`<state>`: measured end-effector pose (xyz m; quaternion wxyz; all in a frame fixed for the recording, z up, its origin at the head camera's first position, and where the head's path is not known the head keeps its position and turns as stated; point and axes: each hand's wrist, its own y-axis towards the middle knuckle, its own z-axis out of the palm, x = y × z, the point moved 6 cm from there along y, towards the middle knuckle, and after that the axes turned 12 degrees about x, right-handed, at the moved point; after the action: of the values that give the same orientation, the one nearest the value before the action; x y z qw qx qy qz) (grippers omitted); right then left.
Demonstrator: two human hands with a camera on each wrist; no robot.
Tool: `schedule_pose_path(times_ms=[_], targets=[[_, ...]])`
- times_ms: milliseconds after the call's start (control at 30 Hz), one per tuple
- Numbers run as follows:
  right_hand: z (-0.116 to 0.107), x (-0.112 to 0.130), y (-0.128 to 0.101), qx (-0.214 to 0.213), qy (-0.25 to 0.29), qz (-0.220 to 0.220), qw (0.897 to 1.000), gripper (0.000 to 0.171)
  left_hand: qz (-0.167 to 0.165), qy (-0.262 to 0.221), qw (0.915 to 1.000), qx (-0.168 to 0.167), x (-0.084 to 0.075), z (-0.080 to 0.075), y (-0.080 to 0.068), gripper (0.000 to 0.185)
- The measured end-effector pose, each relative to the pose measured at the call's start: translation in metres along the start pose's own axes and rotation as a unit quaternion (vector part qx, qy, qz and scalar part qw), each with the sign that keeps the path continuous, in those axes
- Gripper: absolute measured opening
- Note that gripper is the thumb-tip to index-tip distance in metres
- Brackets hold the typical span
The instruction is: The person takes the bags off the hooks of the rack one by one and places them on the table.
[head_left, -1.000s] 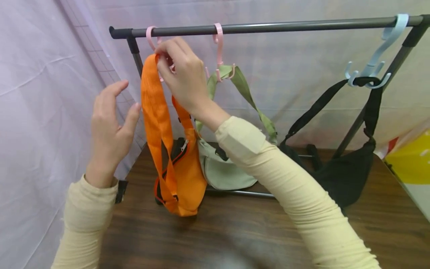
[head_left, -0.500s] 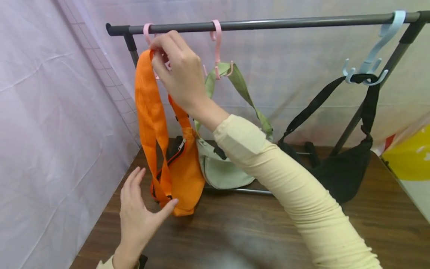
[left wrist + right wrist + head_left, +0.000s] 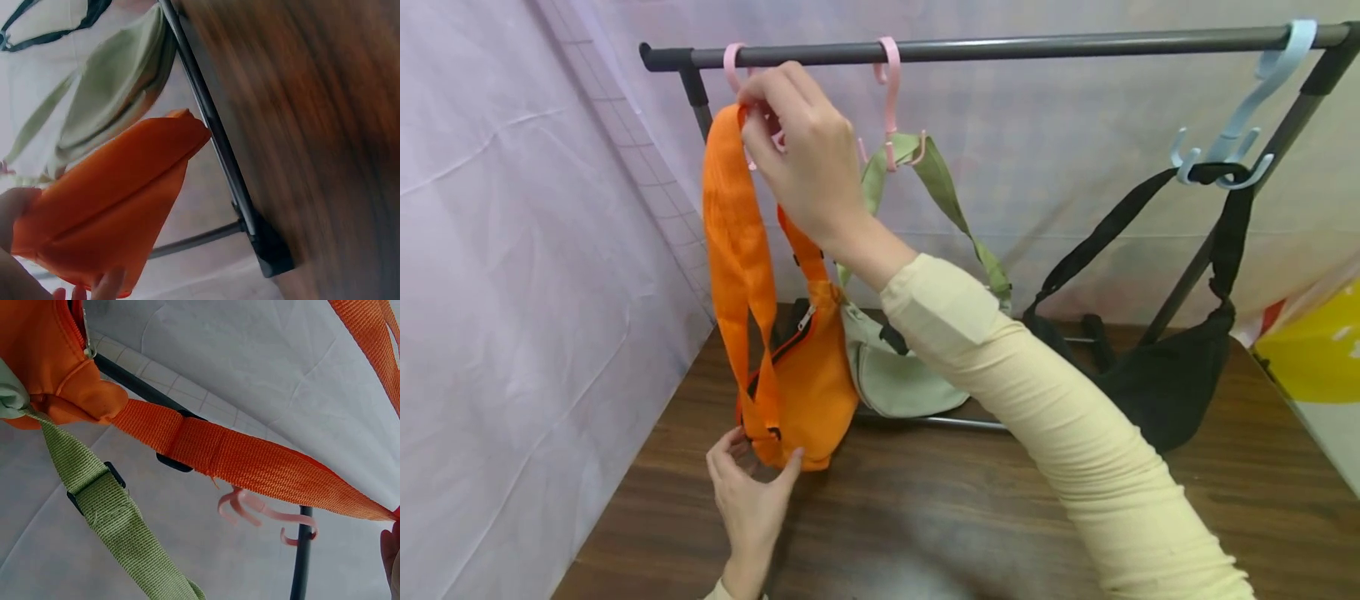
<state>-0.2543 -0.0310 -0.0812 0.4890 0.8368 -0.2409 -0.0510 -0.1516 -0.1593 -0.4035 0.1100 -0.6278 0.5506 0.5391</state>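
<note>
An orange sling bag (image 3: 808, 392) hangs by its strap (image 3: 730, 217) near a pink hook (image 3: 732, 67) at the left end of a dark rail (image 3: 1000, 48). My right hand (image 3: 758, 117) pinches the top of the strap at that hook. Below, my left hand (image 3: 760, 454) cups the bag's lower corner, thumb on one side and fingers on the other. In the left wrist view the orange bag (image 3: 119, 200) fills the lower left with fingertips (image 3: 107, 284) on its edge. The right wrist view has the orange strap (image 3: 250, 459) crossing above the pink hook (image 3: 262, 512).
A green bag (image 3: 895, 375) hangs from a second pink hook (image 3: 889, 92) just right of the orange one. A black bag (image 3: 1165, 392) hangs from a blue hook (image 3: 1247, 108) at the far right. The rack stands on a brown table (image 3: 925, 517), fabric walls around.
My left hand dropped from beside the strap down to the table and took hold of the orange bag's bottom corner. The right hand stayed at the hook.
</note>
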Motion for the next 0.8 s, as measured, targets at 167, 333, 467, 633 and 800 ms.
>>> schedule_pose_path(times_ms=[167, 333, 467, 633, 800], targets=[[-0.003, -0.001, -0.002, -0.001, 0.006, 0.001, 1.000, 0.018, -0.037, -0.096, 0.9944, -0.022, 0.017, -0.006, 0.008, 0.045], [-0.005, -0.005, -0.005, -0.012, 0.004, 0.003, 1.000, 0.017, -0.022, -0.226, 0.9730, -0.039, 0.024, -0.022, 0.014, 0.026], [-0.005, -0.008, -0.007, -0.015, 0.010, 0.019, 1.000, 0.016, 0.024, -0.280, 0.9586, -0.044, 0.023, -0.040, 0.016, 0.033], [0.003, -0.011, -0.013, 0.014, 0.005, 0.038, 0.999, 0.016, 0.068, -0.220, 0.9714, -0.056, 0.019, -0.070, 0.015, 0.030], [0.021, -0.016, -0.026, 0.053, -0.016, 0.035, 0.998, 0.017, 0.070, -0.030, 0.9943, -0.073, 0.008, -0.101, 0.014, 0.011]])
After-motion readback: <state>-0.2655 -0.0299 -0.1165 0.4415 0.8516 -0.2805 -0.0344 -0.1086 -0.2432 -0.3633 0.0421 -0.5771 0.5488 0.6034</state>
